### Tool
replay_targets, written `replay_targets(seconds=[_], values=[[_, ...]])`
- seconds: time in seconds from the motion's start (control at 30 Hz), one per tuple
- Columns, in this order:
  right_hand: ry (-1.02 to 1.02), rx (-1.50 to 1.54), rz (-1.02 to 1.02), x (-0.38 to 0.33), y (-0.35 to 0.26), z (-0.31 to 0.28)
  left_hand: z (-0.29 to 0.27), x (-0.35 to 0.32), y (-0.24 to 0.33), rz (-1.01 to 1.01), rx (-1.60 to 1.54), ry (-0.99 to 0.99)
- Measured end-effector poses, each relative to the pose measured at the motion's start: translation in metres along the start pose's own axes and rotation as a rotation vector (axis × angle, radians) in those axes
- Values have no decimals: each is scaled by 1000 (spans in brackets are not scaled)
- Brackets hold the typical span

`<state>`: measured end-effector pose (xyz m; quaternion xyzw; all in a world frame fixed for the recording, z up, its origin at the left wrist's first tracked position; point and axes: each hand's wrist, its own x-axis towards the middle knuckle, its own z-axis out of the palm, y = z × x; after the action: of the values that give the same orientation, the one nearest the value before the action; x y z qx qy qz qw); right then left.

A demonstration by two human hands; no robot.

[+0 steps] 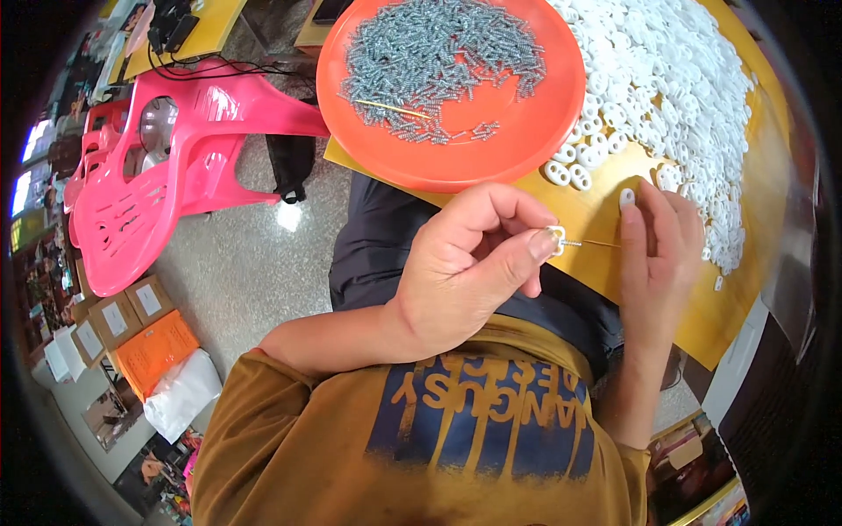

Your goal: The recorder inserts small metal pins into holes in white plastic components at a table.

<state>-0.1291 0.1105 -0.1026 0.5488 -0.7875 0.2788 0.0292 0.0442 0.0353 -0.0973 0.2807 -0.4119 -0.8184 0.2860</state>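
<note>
On the floor at the lower left sits a cluster of small brown cardboard boxes, each carrying a white rectangular label on its top face; they lie touching one another in a rough row. Just beside them, toward the person, lies a flat orange box. Touching its lower edge is a white plastic bag, soft and bulging. Further left, near the rim of the view, more pale small boxes stand, too blurred to describe. At the far left edge two bright bluish-white rectangles glow; whether they are screens or windows cannot be told.
</note>
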Motion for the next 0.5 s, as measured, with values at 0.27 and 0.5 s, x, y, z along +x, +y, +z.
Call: replay_targets(seconds=[0.27,0.5], values=[[4,22,1,1,3,2,4,0,0,-25,13,-27],[-33,864,478,-7,-23,-15,9,0,5,-7,-11,-25]])
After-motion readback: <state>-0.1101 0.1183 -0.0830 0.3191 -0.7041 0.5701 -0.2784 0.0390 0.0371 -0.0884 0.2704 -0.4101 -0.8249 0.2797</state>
